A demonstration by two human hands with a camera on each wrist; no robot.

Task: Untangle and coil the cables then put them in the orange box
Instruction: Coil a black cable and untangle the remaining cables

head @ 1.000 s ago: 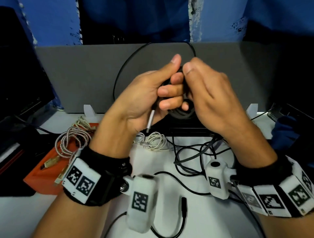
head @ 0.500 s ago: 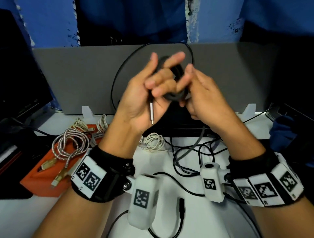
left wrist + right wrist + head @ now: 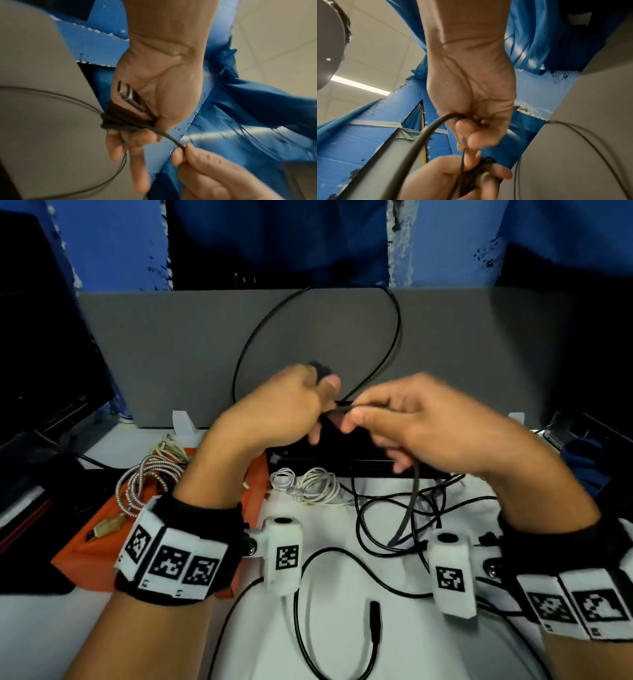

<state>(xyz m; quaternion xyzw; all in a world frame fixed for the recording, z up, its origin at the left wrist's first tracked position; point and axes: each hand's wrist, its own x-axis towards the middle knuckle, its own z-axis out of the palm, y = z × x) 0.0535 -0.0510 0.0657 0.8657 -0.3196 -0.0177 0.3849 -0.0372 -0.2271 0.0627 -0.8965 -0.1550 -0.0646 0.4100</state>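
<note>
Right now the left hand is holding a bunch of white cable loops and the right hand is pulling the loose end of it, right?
Nearly. The loops in the left hand are black cable, not white; the left wrist view shows the dark bundle under the thumb. The right hand does pinch its loose end. The white cable lies on the table.

A white table [image 3: 342, 652] carries the load. The orange box [image 3: 85, 549] sits at its left, a braided cable [image 3: 144, 484] coiled on top. Just right of the box lies a white cable [image 3: 311, 484]. Loose black cables [image 3: 376, 525] sprawl across the middle, one plug [image 3: 375, 616] near the front. A grey panel [image 3: 171, 354] stands along the back.
</note>
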